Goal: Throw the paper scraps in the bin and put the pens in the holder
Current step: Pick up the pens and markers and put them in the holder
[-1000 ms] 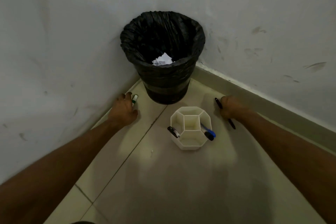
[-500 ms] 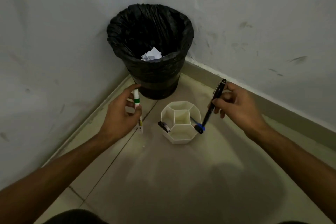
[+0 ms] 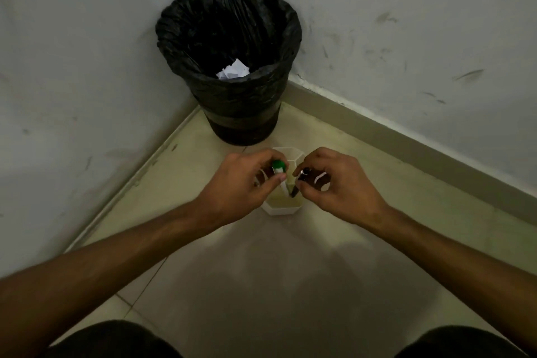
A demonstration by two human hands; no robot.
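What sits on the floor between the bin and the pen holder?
Nothing: in the head view, only bare floor tile separates the bin from the pen holder.

holder (image 3: 281,209): top crowded by both hands | bin (image 3: 229,61): mouth open | near floor (image 3: 261,279): bare

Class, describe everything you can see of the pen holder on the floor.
The pen holder is a low, white, many-sided cup that looks like plastic, split by thin inner walls into compartments. It stands upright on the pale floor tiles in front of the black bin. Both hands cover most of it: the left hand lowers a green-capped marker into it, the right hand a black pen.
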